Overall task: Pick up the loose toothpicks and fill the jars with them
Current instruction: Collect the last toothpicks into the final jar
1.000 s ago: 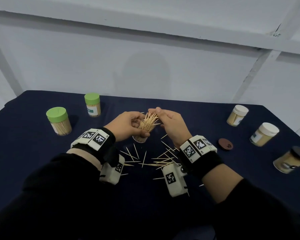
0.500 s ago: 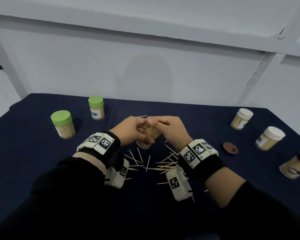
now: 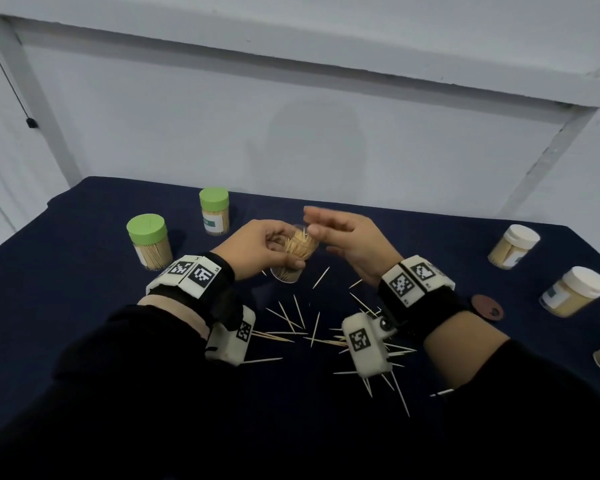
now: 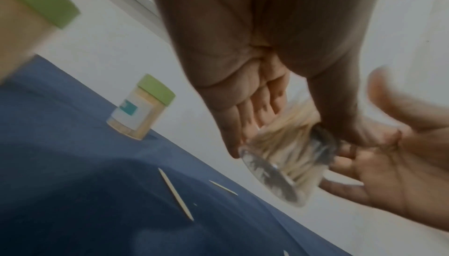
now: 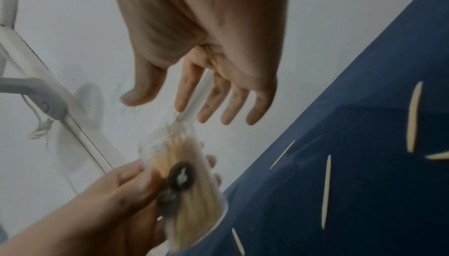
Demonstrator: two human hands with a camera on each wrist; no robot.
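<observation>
Our left hand (image 3: 260,251) grips the tilted jar (image 3: 297,249), nearly full; our right hand (image 3: 350,237) hovers spread and empty beside it. Next we gather toothpicks (image 3: 291,327) from the cloth.

Head view high, looking down, wrist views close along hands, all sharing the jar (image 3: 293,252)

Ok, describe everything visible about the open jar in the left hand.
The open jar is a small clear cylinder, plastic by its look, with no lid on. It is packed nearly full with pale wooden toothpicks, a few tips poking past the mouth. It is lifted off the dark blue cloth and tilted, mouth toward the right hand. The left hand grips it, fingers and thumb curled round its wall. The right hand's fingers are spread, just clear of the mouth.
</observation>
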